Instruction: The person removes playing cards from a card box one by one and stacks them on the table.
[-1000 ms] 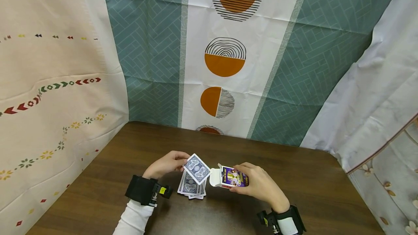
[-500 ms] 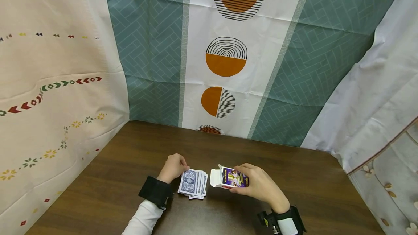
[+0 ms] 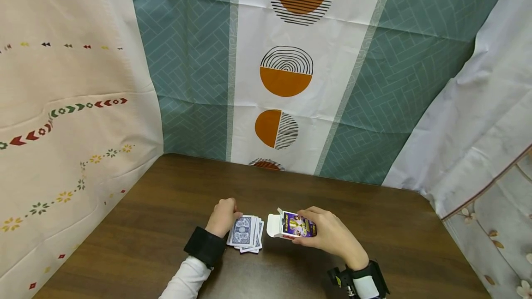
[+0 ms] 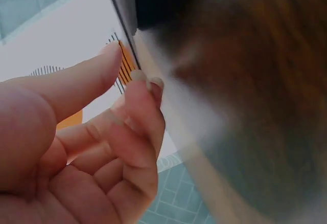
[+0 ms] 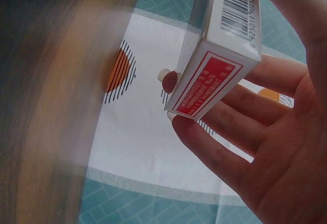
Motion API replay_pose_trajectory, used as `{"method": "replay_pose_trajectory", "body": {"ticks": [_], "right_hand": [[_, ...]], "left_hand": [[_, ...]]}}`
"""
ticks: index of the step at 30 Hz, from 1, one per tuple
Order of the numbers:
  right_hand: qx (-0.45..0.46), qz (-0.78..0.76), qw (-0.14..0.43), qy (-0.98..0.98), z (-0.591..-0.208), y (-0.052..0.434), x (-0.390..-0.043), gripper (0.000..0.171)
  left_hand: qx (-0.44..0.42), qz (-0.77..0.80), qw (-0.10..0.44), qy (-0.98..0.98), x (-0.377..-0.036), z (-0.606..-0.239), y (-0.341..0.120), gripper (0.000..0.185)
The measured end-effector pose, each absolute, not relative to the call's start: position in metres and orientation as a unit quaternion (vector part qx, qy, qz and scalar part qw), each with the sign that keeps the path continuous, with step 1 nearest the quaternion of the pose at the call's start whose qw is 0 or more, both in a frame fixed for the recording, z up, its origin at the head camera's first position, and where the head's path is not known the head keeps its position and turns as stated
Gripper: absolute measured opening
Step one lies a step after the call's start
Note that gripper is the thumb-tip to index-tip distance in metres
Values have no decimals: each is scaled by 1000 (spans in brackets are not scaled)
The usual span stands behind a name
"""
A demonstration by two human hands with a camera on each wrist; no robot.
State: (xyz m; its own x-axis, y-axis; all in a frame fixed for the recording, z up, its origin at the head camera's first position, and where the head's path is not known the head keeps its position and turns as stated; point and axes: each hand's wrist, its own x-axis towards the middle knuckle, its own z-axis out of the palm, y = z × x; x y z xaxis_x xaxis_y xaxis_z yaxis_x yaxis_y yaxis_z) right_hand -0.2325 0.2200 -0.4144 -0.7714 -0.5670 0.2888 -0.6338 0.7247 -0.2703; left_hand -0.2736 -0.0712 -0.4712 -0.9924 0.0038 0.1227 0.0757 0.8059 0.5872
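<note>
A fanned pile of blue-backed playing cards (image 3: 245, 234) lies face down on the brown table (image 3: 158, 206). My left hand (image 3: 223, 216) rests at the pile's left edge. In the left wrist view its fingers (image 4: 138, 127) are loosely curled, and nothing shows between them and the thumb. My right hand (image 3: 330, 235) grips a card box (image 3: 296, 226) just right of the pile, with its white flap open toward the cards. The right wrist view shows the box's (image 5: 219, 50) red end panel and barcode, with fingers (image 5: 225, 132) wrapped under it.
Patterned cloth backdrops enclose the table on three sides: cream cloth (image 3: 62, 119) on the left, a teal and white one (image 3: 287, 73) behind, and pale cloth (image 3: 478, 119) on the right. Bare tabletop stretches behind the hands and to the right (image 3: 395, 234).
One second ago my left hand held a single card above the pile. It laid that card down and now rests beside the pile. The right hand and box have not moved.
</note>
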Motion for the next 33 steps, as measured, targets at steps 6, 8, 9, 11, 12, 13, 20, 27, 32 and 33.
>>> {"method": "replay_pose_trajectory", "body": {"ticks": [6, 8, 9, 11, 12, 13, 20, 27, 32, 33], "right_hand": [[327, 178, 95, -923, -413, 220, -231, 60], [327, 179, 93, -923, -412, 219, -231, 60], [327, 180, 92, -923, -412, 219, -231, 61], [327, 183, 89, -923, -411, 218, -230, 60], [328, 185, 88, -922, -410, 217, -230, 60], [329, 186, 87, -922, -410, 217, -229, 60], [335, 183, 95, -919, -408, 214, -227, 58], [339, 181, 105, -918, -409, 214, -227, 57], [334, 179, 99, -920, -409, 214, -227, 57], [333, 179, 98, -921, -409, 214, -227, 58]], "left_hand": [[-86, -359, 72, -927, -263, -444, -58, 15], [-142, -400, 59, -904, -256, -432, -48, 13], [-169, -416, 45, -892, -253, -428, -43, 13], [-210, -445, 4, -870, -246, -421, -33, 15], [-220, -453, -17, -864, -243, -420, -28, 17], [-225, -459, -33, -859, -241, -420, -24, 19], [-186, -499, -79, -842, -234, -426, -14, 20], [-181, -537, -126, -814, -237, -429, -17, 21], [-187, -556, -163, -794, -243, -430, -24, 25], [-188, -557, -168, -791, -244, -430, -26, 25]]}}
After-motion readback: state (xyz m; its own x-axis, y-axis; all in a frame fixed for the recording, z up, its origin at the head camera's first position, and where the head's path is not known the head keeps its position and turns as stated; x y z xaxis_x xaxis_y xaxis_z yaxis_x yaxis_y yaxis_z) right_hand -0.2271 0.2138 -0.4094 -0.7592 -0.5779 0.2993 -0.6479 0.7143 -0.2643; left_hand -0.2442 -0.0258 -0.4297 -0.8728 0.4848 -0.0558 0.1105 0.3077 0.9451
